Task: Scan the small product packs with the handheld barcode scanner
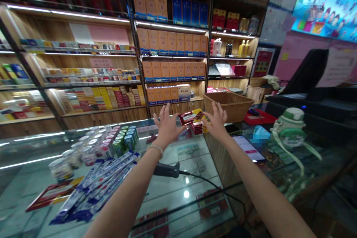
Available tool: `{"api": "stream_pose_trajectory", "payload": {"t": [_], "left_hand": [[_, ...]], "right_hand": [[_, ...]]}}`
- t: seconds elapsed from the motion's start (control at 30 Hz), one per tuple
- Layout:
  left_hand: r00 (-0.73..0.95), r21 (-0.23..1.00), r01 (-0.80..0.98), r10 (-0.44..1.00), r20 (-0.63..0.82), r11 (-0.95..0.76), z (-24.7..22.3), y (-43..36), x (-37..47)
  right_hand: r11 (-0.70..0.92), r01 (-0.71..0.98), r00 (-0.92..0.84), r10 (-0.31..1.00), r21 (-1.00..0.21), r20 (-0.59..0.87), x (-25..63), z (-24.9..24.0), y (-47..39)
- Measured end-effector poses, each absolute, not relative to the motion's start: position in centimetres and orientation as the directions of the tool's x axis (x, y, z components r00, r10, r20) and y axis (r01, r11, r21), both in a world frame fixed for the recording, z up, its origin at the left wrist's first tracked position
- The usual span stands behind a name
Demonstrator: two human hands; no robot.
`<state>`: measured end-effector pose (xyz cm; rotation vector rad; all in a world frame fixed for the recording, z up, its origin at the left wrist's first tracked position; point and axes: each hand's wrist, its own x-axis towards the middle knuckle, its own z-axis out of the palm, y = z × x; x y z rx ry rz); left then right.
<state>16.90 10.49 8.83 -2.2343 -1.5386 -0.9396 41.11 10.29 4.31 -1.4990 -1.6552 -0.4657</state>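
A red and yellow chocolate packet [192, 116] is held up between my two hands above the glass counter. My left hand [167, 125] pinches its left end between thumb and fingers, with other fingers raised. At its right end, my right hand [216, 122] grips the yellow side, its upper fingers lifted. Just below and behind the packet lies a small stack of similar red and yellow packets [197, 129]. A black handheld scanner [166, 170] with a cable rests on the glass beneath my forearms.
Blue-wrapped sticks [97, 186] and several small jars and cans [104, 141] stand left on the counter [192, 193]. To the right are a wicker basket [228, 105], a phone [249, 148], a green bottle [291, 130] and a black monitor [309, 70]. Stocked shelves line the back.
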Motion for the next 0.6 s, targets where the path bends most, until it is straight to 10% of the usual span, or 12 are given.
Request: {"api": "stream_pose_trajectory", "payload": {"t": [0.6], "left_hand": [[0.26, 0.168, 0.898, 0.799, 0.542, -0.407, 6.6, 16.6, 23.4]], "right_hand": [[0.096, 0.952, 0.16, 0.654, -0.291, 0.739, 46.4, 1.2, 15.2]]}}
